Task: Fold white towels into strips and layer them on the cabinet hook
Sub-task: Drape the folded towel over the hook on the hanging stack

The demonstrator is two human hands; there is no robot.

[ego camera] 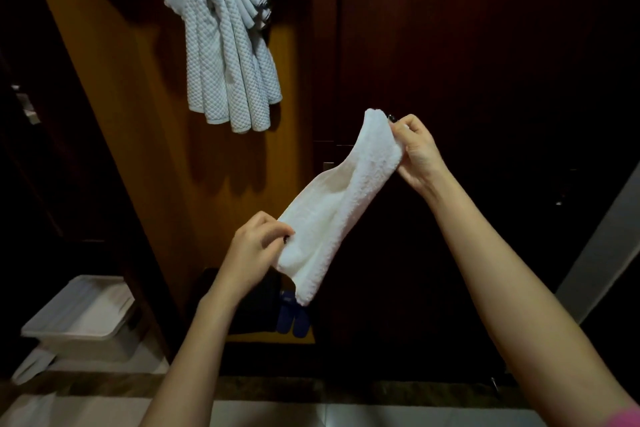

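A white towel (341, 204), folded into a long narrow strip, is stretched slantwise in the air between my hands. My left hand (254, 251) pinches its lower end, and a short tail hangs below that grip. My right hand (417, 149) grips the upper end, higher and to the right. Several white waffle-textured towels (221, 45) hang layered over one another at the upper left inside the open cabinet. The hook itself is hidden under them.
A dark wooden cabinet door (467, 45) stands shut behind my right hand. A white plastic bin (79, 317) sits on the floor at the lower left. Blue slippers (292, 319) lie at the cabinet's bottom, beside a dark object.
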